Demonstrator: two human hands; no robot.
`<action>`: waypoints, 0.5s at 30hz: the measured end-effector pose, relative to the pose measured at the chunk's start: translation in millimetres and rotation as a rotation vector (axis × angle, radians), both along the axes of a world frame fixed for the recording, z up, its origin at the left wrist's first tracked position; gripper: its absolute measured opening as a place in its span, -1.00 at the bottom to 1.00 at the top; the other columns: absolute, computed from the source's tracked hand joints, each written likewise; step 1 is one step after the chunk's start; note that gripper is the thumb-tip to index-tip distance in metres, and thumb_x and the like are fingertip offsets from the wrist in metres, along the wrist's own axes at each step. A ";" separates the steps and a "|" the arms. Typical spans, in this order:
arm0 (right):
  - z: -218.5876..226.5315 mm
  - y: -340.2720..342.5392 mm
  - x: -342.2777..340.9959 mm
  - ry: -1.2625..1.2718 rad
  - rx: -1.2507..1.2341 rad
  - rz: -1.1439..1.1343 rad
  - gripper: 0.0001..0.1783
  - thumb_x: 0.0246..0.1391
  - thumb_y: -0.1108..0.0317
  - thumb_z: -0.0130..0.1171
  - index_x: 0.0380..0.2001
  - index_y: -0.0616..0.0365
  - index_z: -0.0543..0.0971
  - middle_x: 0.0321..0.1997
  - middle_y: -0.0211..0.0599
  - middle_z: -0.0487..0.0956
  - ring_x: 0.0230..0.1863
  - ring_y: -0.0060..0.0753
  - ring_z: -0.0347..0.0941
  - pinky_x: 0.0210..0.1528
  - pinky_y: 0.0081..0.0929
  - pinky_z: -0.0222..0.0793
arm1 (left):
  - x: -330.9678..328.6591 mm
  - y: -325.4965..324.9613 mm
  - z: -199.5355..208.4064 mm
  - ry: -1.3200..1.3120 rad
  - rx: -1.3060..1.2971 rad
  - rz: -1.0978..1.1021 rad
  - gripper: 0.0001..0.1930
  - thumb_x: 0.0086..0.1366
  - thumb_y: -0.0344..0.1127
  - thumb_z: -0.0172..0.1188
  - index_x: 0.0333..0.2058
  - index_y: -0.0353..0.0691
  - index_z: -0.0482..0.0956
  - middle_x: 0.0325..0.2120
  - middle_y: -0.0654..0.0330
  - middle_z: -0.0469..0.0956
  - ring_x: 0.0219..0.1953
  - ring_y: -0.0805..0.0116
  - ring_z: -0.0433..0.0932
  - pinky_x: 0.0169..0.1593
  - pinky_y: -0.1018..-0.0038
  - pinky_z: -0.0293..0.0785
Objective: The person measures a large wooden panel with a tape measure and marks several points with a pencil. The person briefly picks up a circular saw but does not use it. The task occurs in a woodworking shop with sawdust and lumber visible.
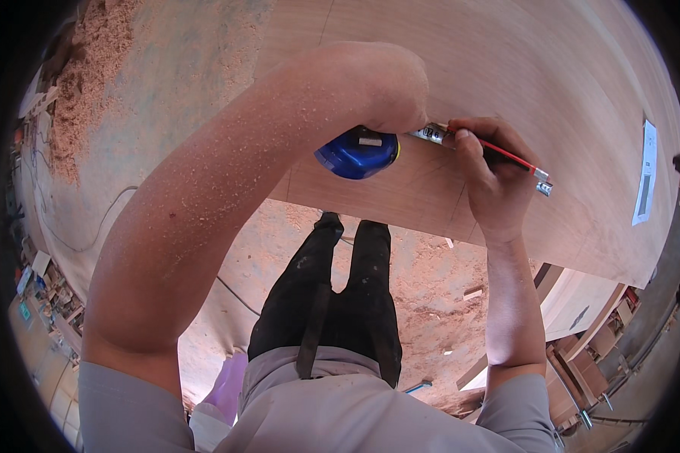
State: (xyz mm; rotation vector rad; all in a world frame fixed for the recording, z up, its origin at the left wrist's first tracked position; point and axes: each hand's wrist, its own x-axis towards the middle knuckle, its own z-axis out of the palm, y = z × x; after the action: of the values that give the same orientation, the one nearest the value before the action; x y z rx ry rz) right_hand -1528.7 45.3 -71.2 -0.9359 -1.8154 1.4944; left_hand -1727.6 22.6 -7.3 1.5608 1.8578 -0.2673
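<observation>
My left hand (393, 98) bends sharply at the wrist and curls over a blue tape measure (359, 155), its fingers mostly hidden from view. From the case a silvery tape blade (431, 134) runs right, passing under my other hand, and a short shiny end shows beyond it. In my right hand (499, 170), thumb and fingers are pinched around a red pencil (515, 156); its point end lies near the blade, while the metal-capped end sticks out to the right. Both hands are over a broad wooden panel (521, 75) marked with faint pencil lines.
A white paper label (644, 174) lies on the panel's right side. Wood shavings (91, 90) are heaped at the far left and scattered over the floor. A dark cord (238, 296) crosses the ground left of my legs. Wood offcuts (597, 340) are stacked at lower right.
</observation>
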 end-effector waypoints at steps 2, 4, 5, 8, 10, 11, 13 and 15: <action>0.7 -0.5 -0.5 0.007 -0.005 -0.001 -0.91 0.20 0.60 0.26 -0.24 0.37 0.67 -0.29 -0.28 0.71 -0.24 -0.55 0.61 -0.12 -0.59 0.53 | 0.2 0.0 -1.3 -0.003 0.001 0.005 -0.58 0.29 0.04 0.36 -0.23 -0.27 0.79 -0.41 -0.06 0.72 -0.42 0.13 0.71 -0.27 0.30 0.64; 0.4 -0.1 0.4 -0.009 0.006 0.005 -0.91 0.20 0.60 0.26 -0.24 0.37 0.68 -0.28 -0.28 0.71 -0.24 -0.56 0.61 -0.12 -0.59 0.53 | -0.1 -0.1 -3.3 -0.002 0.008 -0.002 -0.58 0.28 0.04 0.36 -0.23 -0.27 0.80 -0.41 -0.06 0.72 -0.43 0.13 0.71 -0.27 0.30 0.64; 0.3 0.0 0.8 -0.018 0.012 0.008 -0.91 0.20 0.60 0.26 -0.24 0.36 0.68 -0.28 -0.28 0.71 -0.24 -0.56 0.61 -0.12 -0.59 0.53 | -0.1 -0.2 -2.6 -0.004 0.005 0.003 -0.58 0.28 0.04 0.36 -0.23 -0.27 0.80 -0.41 -0.06 0.72 -0.43 0.12 0.71 -0.27 0.30 0.64; 3.3 -1.0 -2.4 -0.008 0.001 0.012 -0.91 0.20 0.60 0.26 -0.24 0.36 0.68 -0.28 -0.28 0.71 -0.25 -0.56 0.60 -0.12 -0.59 0.53 | -1.5 -2.3 1.8 -0.003 0.001 0.015 -0.58 0.28 0.03 0.36 -0.23 -0.28 0.79 -0.41 -0.06 0.71 -0.42 0.11 0.71 -0.26 0.29 0.64; 3.8 -2.8 -5.8 0.008 -0.009 0.015 -0.91 0.21 0.60 0.26 -0.23 0.36 0.68 -0.28 -0.28 0.71 -0.25 -0.56 0.60 -0.12 -0.59 0.53 | -4.4 -5.7 5.1 0.012 0.006 0.022 -0.58 0.29 0.03 0.36 -0.24 -0.29 0.79 -0.41 -0.07 0.71 -0.41 0.10 0.71 -0.26 0.28 0.64; 2.1 -2.3 -3.8 0.004 -0.011 0.000 -0.91 0.21 0.60 0.26 -0.23 0.37 0.68 -0.28 -0.28 0.71 -0.25 -0.56 0.60 -0.12 -0.59 0.53 | -3.3 -3.0 2.1 0.001 0.009 0.007 -0.58 0.29 0.03 0.36 -0.24 -0.30 0.79 -0.41 -0.08 0.71 -0.41 0.09 0.72 -0.26 0.28 0.64; -0.8 -1.4 -0.5 0.001 -0.009 -0.019 -0.90 0.21 0.60 0.26 -0.22 0.37 0.68 -0.28 -0.28 0.71 -0.25 -0.56 0.60 -0.12 -0.59 0.53 | -1.1 1.3 -3.5 -0.019 0.015 -0.020 -0.58 0.28 0.02 0.35 -0.24 -0.31 0.79 -0.41 -0.09 0.71 -0.40 0.08 0.72 -0.26 0.27 0.64; -1.4 -0.7 0.9 -0.003 -0.006 -0.029 -0.90 0.21 0.60 0.26 -0.22 0.37 0.68 -0.28 -0.28 0.71 -0.24 -0.57 0.60 -0.12 -0.59 0.53 | 0.5 3.2 -3.3 -0.027 0.010 -0.017 -0.58 0.28 0.02 0.36 -0.25 -0.32 0.79 -0.42 -0.10 0.70 -0.40 0.07 0.71 -0.26 0.26 0.63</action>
State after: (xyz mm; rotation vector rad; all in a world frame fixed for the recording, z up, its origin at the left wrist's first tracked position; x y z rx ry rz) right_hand -1527.7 44.6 -72.6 -0.9632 -1.7934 1.4822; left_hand -1727.1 25.9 -10.6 1.5803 1.8285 -0.2436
